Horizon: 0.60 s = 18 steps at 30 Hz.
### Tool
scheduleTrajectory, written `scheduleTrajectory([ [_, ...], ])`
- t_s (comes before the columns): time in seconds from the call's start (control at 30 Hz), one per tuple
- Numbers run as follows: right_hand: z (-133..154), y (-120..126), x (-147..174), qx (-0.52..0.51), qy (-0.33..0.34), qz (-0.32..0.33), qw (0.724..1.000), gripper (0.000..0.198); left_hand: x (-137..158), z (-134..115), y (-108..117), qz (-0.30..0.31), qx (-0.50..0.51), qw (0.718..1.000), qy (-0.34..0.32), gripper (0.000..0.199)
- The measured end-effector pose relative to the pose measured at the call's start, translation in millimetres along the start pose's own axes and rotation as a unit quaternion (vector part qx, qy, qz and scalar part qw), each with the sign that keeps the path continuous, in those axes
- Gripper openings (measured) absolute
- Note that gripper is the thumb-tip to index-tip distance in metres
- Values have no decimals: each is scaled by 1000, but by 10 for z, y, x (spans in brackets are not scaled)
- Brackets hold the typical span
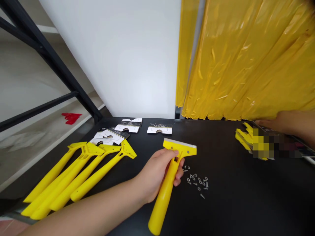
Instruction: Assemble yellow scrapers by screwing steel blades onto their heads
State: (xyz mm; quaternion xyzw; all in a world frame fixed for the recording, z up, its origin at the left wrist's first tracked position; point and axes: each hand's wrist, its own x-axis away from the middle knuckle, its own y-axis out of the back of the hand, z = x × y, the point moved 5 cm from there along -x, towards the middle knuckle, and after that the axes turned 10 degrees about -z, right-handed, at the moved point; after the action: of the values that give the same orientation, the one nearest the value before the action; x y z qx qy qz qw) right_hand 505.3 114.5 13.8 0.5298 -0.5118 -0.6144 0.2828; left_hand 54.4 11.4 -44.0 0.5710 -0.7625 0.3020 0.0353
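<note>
My left hand (pixel 159 170) is closed around the neck of a yellow scraper (pixel 163 200). The thumb presses on the scraper's head, below a silvery strip along its top edge, and the handle points down towards me. Off at the far right, my right hand (pixel 285 121) reaches in over a pile of small yellow pieces (pixel 246 136) and dark items partly hidden by a pixelated patch. Its fingers are blurred, so I cannot make out whether they grip anything. Small screws and nuts (pixel 198 182) lie scattered on the black table, just right of the held scraper.
Several more yellow scraper handles (pixel 98 177) lie side by side on the left of the table (pixel 221 209). Printed cards (pixel 159 128) rest behind them, near a white panel (pixel 123 59). Yellow plastic sheeting (pixel 246 59) hangs at the back right. A black frame (pixel 54 62) stands left.
</note>
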Motion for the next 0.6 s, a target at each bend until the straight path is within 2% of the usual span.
scheduleTrajectory([
  [0.07,235,161,132,-4,5,35,999,50,1,-18,1,-2,5,1000,-9,25],
  [0.17,849,307,553,-92,105,59,988,43,3,-60,5,-21,-5,999,-35,21],
  [0.27,1530,324,1168,-195,243,96,945,33,7,-108,7,-35,-12,998,-57,20],
  [0.33,1859,345,1529,-246,323,109,907,25,10,-140,7,-36,-6,997,-66,22],
  [0.4,2040,408,1755,-286,378,109,874,22,14,-166,8,-36,-1,997,-74,24],
  [0.5,2116,575,1876,-332,448,67,828,23,16,-178,15,-39,-3,996,-76,26],
  [0.6,2103,665,1884,-337,480,35,809,23,5,-166,25,-39,-3,996,-74,28],
])
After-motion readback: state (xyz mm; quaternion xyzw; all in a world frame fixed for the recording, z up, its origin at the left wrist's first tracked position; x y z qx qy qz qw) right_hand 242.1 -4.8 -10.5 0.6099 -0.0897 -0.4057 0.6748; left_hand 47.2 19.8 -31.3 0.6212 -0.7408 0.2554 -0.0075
